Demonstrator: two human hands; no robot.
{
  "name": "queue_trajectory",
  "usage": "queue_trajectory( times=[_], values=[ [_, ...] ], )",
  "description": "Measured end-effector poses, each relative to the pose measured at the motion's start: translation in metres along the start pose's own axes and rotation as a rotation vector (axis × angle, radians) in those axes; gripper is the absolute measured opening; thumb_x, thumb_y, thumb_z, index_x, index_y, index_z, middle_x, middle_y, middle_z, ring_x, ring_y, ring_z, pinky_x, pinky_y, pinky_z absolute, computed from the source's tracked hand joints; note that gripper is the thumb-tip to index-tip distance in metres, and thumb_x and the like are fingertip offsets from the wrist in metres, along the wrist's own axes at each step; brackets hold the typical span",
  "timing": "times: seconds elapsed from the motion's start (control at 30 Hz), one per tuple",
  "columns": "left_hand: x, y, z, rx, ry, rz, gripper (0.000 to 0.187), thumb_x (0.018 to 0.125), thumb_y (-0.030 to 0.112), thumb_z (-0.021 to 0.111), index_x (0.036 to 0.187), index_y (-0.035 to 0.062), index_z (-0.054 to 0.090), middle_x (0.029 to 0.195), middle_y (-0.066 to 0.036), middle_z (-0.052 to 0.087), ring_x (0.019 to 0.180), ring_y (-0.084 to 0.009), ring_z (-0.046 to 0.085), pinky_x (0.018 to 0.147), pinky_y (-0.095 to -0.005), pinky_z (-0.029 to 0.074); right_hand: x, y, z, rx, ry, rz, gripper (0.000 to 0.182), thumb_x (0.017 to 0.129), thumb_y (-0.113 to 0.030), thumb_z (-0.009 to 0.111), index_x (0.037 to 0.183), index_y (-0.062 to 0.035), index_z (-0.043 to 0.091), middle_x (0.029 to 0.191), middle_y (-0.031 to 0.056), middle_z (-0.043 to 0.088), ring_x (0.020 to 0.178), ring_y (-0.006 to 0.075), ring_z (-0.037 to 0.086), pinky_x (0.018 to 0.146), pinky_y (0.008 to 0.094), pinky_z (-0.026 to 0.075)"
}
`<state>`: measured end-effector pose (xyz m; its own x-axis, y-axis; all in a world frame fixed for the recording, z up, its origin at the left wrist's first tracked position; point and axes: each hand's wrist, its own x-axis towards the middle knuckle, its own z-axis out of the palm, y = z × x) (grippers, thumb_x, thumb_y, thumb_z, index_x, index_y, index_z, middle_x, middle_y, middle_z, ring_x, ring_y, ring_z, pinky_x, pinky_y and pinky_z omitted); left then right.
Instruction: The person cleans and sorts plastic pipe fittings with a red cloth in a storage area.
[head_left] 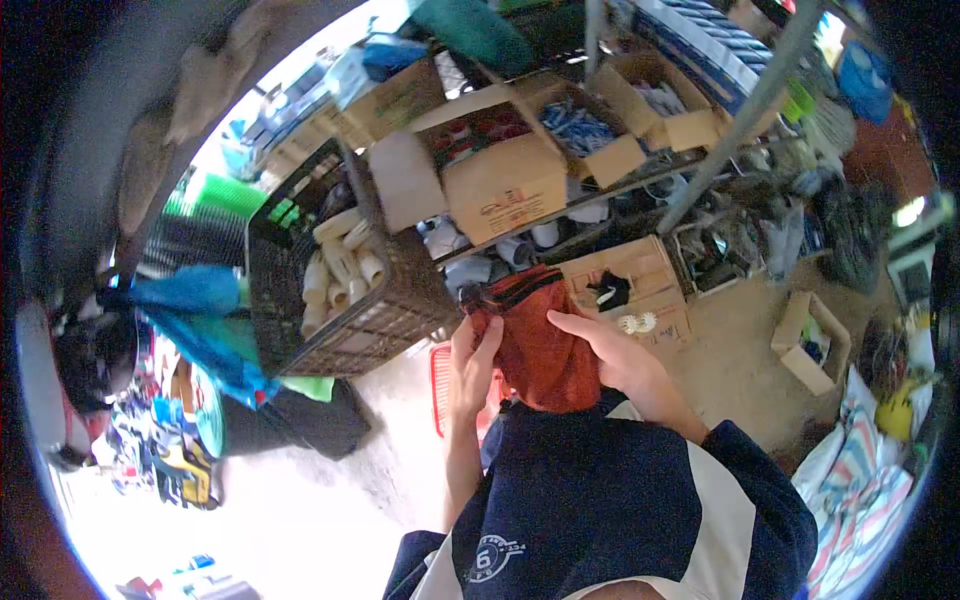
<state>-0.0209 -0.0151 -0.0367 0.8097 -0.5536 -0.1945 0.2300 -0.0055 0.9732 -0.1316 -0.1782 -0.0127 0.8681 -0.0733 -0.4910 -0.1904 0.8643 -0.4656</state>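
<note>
A reddish-orange cloth pouch (pixel 548 355) with a dark zipper along its top edge hangs between my two hands, in front of my chest. My left hand (pixel 474 352) pinches its upper left corner, near the zipper's end. On the other side, my right hand (pixel 612 347) grips the pouch with the thumb lying on its front; the other fingers are partly hidden. Just beyond the pouch lies a flat cardboard piece (pixel 655 270) with a black item (pixel 611 290) and small white toothed parts (pixel 637 322) on it.
A black crate (pixel 400 300) of cream-coloured pipe fittings (pixel 343 262) stands at the left. Open cardboard boxes (pixel 510 185) line the shelf ahead, crossed by a metal pole (pixel 740 125). A red basket (pixel 438 390) is below the crate; a small box (pixel 812 345) sits at the right.
</note>
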Motion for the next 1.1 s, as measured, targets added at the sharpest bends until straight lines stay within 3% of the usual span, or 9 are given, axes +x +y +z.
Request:
queue_trajectory(
  times=[0.1, 0.2, 0.33, 0.57, 0.67, 0.77, 0.87, 0.97, 1.1],
  values=[
    [-0.020, 0.016, -0.033, -0.057, 0.029, -0.119, 0.024, 0.098, 0.017, 0.058, 0.117, 0.0031, 0.062, 0.102, -0.001, 0.064, 0.093, -0.0092, 0.057, 0.081, -0.0242, 0.046, 0.016, 0.016, 0.001, -0.072, -0.068, 0.039, 0.042, 0.093, -0.017, 0.067, 0.130, -0.0021, 0.055, 0.125, 0.0123, 0.063, 0.112, 0.0258, 0.064, 0.097, 0.0425, 0.051],
    [-0.031, 0.022, -0.062, -0.288, -0.100, -0.069, 0.028, 0.100, 0.019, 0.055, 0.124, 0.0048, 0.060, 0.105, -0.001, 0.064, 0.095, -0.0084, 0.058, 0.080, -0.0236, 0.048, 0.023, 0.027, 0.013, -0.187, -0.182, -0.010, 0.038, 0.092, -0.012, 0.067, 0.127, -0.0009, 0.057, 0.122, 0.0114, 0.065, 0.108, 0.0237, 0.065, 0.096, 0.0403, 0.052],
    [-0.051, 0.018, -0.081, -0.364, -0.054, -0.053, 0.033, 0.102, 0.020, 0.050, 0.130, 0.0030, 0.057, 0.115, -0.002, 0.065, 0.101, -0.0089, 0.059, 0.084, -0.0234, 0.048, 0.026, 0.046, 0.033, -0.416, -0.181, -0.100, 0.037, 0.090, -0.009, 0.069, 0.124, 0.0002, 0.058, 0.122, 0.0104, 0.064, 0.104, 0.0207, 0.065, 0.095, 0.0382, 0.052],
    [-0.075, -0.011, -0.102, -0.424, 0.187, 0.059, 0.029, 0.103, 0.022, 0.051, 0.113, -0.0012, 0.066, 0.101, -0.002, 0.067, 0.094, -0.0074, 0.057, 0.081, -0.0244, 0.046, 0.019, 0.070, 0.056, -0.350, -0.136, 0.016, 0.039, 0.089, -0.005, 0.070, 0.126, -0.0027, 0.057, 0.119, 0.0080, 0.062, 0.112, 0.0198, 0.060, 0.096, 0.0354, 0.050],
    [-0.087, -0.021, -0.108, -0.268, 0.186, 0.085, 0.026, 0.103, 0.020, 0.051, 0.110, -0.0012, 0.065, 0.096, 0.001, 0.064, 0.088, -0.0044, 0.053, 0.076, -0.0216, 0.045, 0.026, 0.089, 0.059, -0.598, -0.136, -0.257, 0.040, 0.091, -0.008, 0.069, 0.128, -0.0023, 0.055, 0.119, 0.0081, 0.060, 0.114, 0.0192, 0.057, 0.098, 0.0355, 0.047],
    [-0.100, 0.011, -0.103, -0.249, 0.157, 0.172, 0.024, 0.103, 0.019, 0.051, 0.107, -0.0014, 0.064, 0.090, 0.002, 0.061, 0.082, -0.0025, 0.050, 0.068, -0.0209, 0.043, 0.018, 0.104, 0.092, -0.870, -0.054, -0.727, 0.042, 0.088, -0.008, 0.072, 0.127, -0.0031, 0.055, 0.112, 0.0089, 0.059, 0.107, 0.0202, 0.058, 0.094, 0.0353, 0.048],
    [-0.110, 0.023, -0.113, -0.165, 0.124, 0.145, 0.025, 0.104, 0.019, 0.050, 0.108, -0.0019, 0.063, 0.087, 0.002, 0.060, 0.078, -0.0029, 0.050, 0.065, -0.0214, 0.043, 0.013, 0.094, 0.103, -1.672, -0.077, -1.183, 0.044, 0.083, -0.007, 0.075, 0.123, -0.0052, 0.058, 0.109, 0.0103, 0.057, 0.101, 0.0220, 0.060, 0.089, 0.0333, 0.050],
    [-0.115, 0.021, -0.119, -0.086, 0.123, 0.111, 0.026, 0.104, 0.020, 0.050, 0.109, -0.0023, 0.063, 0.083, 0.002, 0.060, 0.076, -0.0030, 0.051, 0.063, -0.0211, 0.042, 0.007, 0.096, 0.108, -1.670, -0.248, -0.914, 0.039, 0.080, -0.007, 0.077, 0.117, -0.0078, 0.062, 0.104, 0.0095, 0.056, 0.097, 0.0234, 0.060, 0.083, 0.0329, 0.051],
    [-0.117, 0.019, -0.122, -0.029, 0.106, 0.057, 0.024, 0.104, 0.019, 0.050, 0.105, -0.0016, 0.062, 0.085, 0.003, 0.056, 0.081, -0.0036, 0.046, 0.067, -0.0219, 0.040, 0.001, 0.101, 0.129, -1.565, -0.224, -0.659, 0.030, 0.080, -0.010, 0.078, 0.108, -0.0065, 0.066, 0.101, 0.0088, 0.055, 0.092, 0.0231, 0.059, 0.079, 0.0341, 0.051]
  ],
)
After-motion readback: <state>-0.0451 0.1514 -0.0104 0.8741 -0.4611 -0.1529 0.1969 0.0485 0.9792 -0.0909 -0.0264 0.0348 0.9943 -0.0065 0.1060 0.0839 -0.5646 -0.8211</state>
